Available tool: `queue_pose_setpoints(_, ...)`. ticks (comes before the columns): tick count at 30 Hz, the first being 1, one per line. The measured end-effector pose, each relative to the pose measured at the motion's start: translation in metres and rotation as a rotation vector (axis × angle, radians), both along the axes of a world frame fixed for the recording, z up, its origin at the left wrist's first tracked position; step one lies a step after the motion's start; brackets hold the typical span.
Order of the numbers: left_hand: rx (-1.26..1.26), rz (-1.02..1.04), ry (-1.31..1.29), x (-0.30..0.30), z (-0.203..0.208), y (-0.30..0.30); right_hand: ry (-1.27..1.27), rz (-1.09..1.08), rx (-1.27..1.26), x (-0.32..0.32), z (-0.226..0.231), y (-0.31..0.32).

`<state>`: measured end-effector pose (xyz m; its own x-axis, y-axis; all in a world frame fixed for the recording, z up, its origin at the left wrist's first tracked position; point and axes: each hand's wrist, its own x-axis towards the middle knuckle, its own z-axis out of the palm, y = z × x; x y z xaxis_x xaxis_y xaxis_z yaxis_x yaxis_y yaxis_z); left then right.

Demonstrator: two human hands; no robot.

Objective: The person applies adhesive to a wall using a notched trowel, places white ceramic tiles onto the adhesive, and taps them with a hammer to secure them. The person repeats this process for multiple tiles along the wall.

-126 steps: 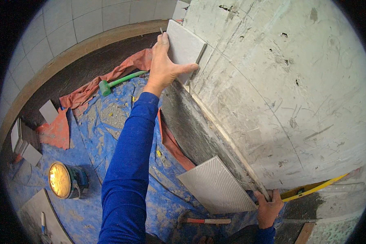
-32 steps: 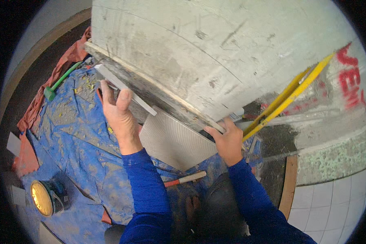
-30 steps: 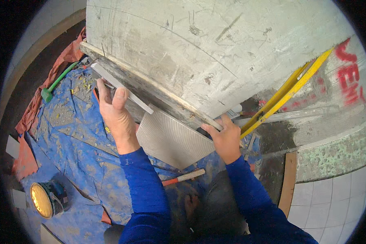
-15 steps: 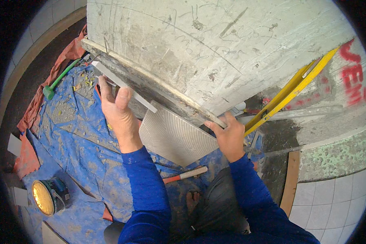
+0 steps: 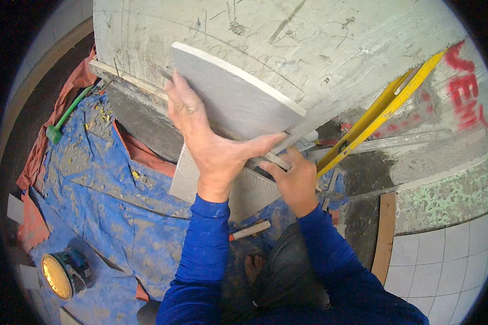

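Note:
A flat grey tile [image 5: 238, 95] with a pale edge is raised in front of the concrete face. My left hand [image 5: 206, 143] supports its lower side, fingers at the left end and thumb stretched toward the right corner. My right hand [image 5: 297, 181] pinches the right end of a long narrow strip [image 5: 278, 161] that runs along the concrete's lower edge. The raised tile and my left hand cover the strip's middle. Below, partly behind my left hand, stands another tile [image 5: 255, 189] with a ribbed back.
A yellow spirit level [image 5: 377, 119] leans at the right, near a grey straightedge [image 5: 385, 143]. A red-and-wood handle [image 5: 250, 230] lies near my feet. On the blue tarp [image 5: 146, 233] stands a bucket [image 5: 65, 273]; a green hammer [image 5: 65, 119] lies at the far left.
My left hand has moved right and raised the tile, turning it from edge-on to show its grey face against the concrete. My right hand stays at the strip's end.

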<state>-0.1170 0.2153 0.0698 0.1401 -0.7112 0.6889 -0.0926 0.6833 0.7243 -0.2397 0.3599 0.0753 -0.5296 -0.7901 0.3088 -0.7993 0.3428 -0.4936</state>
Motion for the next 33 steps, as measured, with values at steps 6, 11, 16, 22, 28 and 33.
queue_pose_setpoints(6,-0.086,0.022,-0.115,-0.015,-0.002,-0.003,0.1,0.032,-0.064,-0.002,-0.006,-0.001)
queue_pose_setpoints(11,-0.106,0.003,-0.117,-0.017,0.001,-0.005,0.064,-0.006,-0.043,0.002,0.0,-0.001)
queue_pose_setpoints(16,-0.042,-0.002,-0.134,-0.019,0.001,-0.004,0.082,0.034,-0.069,0.004,0.004,-0.001)
queue_pose_setpoints(22,-0.011,-0.011,-0.138,-0.017,0.003,-0.004,0.041,0.039,-0.1,0.006,0.003,-0.003)
queue_pose_setpoints(28,-0.022,-0.057,-0.041,-0.007,-0.002,-0.008,0.114,0.003,0.007,0.004,0.003,0.0)
queue_pose_setpoints(33,-0.008,-0.056,0.007,-0.002,-0.006,-0.014,0.015,0.017,-0.06,0.004,0.001,-0.001)
